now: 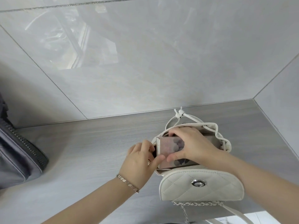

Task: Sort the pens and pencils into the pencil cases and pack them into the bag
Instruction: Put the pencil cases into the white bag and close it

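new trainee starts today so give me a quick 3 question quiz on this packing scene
1. True or false: the case is fully inside the white bag.
2. Which wrist wears the bracelet? A left, B right, C neither.
3. Which hand lies across the top of the case and grips it?

Key
1. False: much of the case still sticks out of the bag's opening.
2. A.
3. The right hand.
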`<state>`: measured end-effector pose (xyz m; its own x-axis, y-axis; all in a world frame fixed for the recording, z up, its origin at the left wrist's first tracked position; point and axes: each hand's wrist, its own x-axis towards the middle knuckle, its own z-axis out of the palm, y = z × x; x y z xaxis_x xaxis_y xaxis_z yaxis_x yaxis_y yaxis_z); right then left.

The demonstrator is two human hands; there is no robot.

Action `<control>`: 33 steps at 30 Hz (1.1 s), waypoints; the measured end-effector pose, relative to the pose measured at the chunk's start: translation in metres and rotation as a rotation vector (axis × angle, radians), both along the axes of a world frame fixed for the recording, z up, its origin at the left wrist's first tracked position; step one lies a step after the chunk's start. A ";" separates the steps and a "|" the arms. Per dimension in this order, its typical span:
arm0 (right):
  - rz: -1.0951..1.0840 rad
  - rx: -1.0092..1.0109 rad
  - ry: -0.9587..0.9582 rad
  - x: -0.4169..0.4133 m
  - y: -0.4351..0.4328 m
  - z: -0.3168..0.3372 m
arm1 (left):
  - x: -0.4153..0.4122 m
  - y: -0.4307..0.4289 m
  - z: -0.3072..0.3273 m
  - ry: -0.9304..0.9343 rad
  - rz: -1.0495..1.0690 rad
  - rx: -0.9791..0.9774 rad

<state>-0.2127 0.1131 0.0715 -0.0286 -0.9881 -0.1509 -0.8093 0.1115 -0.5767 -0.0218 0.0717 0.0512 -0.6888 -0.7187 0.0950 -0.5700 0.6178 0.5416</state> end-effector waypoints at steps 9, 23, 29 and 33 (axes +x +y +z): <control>-0.028 0.016 0.079 0.000 -0.002 0.000 | -0.006 -0.004 -0.002 -0.036 0.009 -0.501; -0.052 -0.098 0.152 -0.002 0.000 -0.015 | -0.006 -0.024 0.021 0.196 0.146 0.194; -0.039 -0.142 0.201 0.003 0.003 -0.019 | -0.030 -0.043 0.024 -0.156 0.091 0.141; -0.091 -0.035 0.101 -0.006 0.004 -0.010 | -0.032 -0.046 0.022 -0.070 0.259 0.195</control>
<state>-0.2183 0.1170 0.0614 -0.1318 -0.9853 -0.1086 -0.8510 0.1687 -0.4973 -0.0534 0.0259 0.0730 -0.4803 -0.8711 -0.1025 -0.7347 0.3358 0.5895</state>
